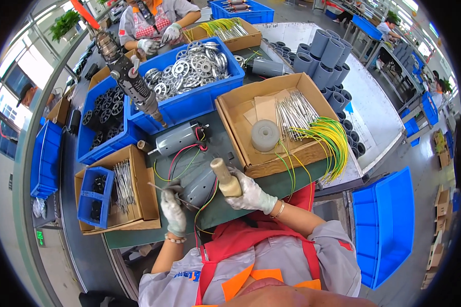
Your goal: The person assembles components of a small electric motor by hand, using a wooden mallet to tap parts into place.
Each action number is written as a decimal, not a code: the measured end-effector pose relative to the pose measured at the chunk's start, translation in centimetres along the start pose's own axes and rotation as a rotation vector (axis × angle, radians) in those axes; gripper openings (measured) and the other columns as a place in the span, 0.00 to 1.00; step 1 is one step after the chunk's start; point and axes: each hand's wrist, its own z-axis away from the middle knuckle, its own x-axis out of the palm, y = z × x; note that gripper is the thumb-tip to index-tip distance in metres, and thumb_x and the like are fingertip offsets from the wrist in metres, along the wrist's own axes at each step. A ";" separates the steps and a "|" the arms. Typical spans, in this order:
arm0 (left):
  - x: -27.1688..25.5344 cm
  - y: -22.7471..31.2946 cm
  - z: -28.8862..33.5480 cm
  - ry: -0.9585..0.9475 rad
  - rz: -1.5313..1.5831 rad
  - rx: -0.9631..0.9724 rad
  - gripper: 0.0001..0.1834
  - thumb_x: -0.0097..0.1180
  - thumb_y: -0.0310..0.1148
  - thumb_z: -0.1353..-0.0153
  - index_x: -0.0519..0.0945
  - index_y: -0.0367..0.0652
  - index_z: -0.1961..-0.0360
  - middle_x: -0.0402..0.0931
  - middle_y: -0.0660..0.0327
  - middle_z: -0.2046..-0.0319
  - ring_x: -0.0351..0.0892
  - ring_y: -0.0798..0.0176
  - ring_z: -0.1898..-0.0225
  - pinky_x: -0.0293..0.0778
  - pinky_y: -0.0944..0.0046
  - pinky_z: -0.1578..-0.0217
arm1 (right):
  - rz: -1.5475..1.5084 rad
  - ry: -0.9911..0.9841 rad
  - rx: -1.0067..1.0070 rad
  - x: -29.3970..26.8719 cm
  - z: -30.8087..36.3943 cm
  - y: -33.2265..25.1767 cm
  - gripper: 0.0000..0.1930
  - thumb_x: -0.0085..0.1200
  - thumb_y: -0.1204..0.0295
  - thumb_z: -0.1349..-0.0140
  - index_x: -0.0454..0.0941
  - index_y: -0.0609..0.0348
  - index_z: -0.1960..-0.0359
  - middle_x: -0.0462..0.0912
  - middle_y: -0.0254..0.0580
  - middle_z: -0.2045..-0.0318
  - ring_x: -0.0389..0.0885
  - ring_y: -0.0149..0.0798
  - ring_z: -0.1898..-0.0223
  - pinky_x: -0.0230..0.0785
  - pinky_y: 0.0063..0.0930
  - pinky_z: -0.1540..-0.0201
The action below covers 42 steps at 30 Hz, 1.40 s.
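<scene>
Right now my left hand [173,210], gloved, pinches a thin metal rod [165,191] against the end of the grey motor [200,185] lying on the green mat [225,153] at lower centre. My right hand [248,193], gloved too, is clenched round a wooden mallet [224,177], its head raised toward the upper left just above the motor. The motor's long axis runs from lower left to upper right, and red and green-yellow wires trail off it toward me. A second motor [180,138] lies just above it, on much the same slant, shaft end to the left.

At centre right sits an open cardboard box [241,105] with a grey disc [265,135], a bundle of steel rods [292,115] and yellow-green wires [330,138] spilling over its near edge. At lower left a flatter carton [138,215] holds more rods and a small blue bin [95,197]. Upper centre, a blue crate [189,105] is heaped with silver discs; left of it another blue crate [100,146] holds black wheels. A hanging power driver [130,84] slants down between them. Grey tubes [325,56] stand at upper right on a white table.

The cartons hem the mat on both sides, so the open room is a narrow strip around the two motors. Across the bench, at the top, another person's gloved hands [161,38] work by a further carton
</scene>
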 end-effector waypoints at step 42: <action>3.7 4.2 1.3 -0.243 -0.040 -0.119 0.18 0.43 0.38 0.27 0.79 0.34 0.52 0.84 0.55 0.64 0.80 0.65 0.63 0.73 0.65 0.57 | -0.437 0.021 0.462 -2.4 -0.2 -1.9 0.27 0.58 0.67 0.41 0.66 0.63 0.42 0.77 0.38 0.55 0.77 0.30 0.56 0.72 0.27 0.50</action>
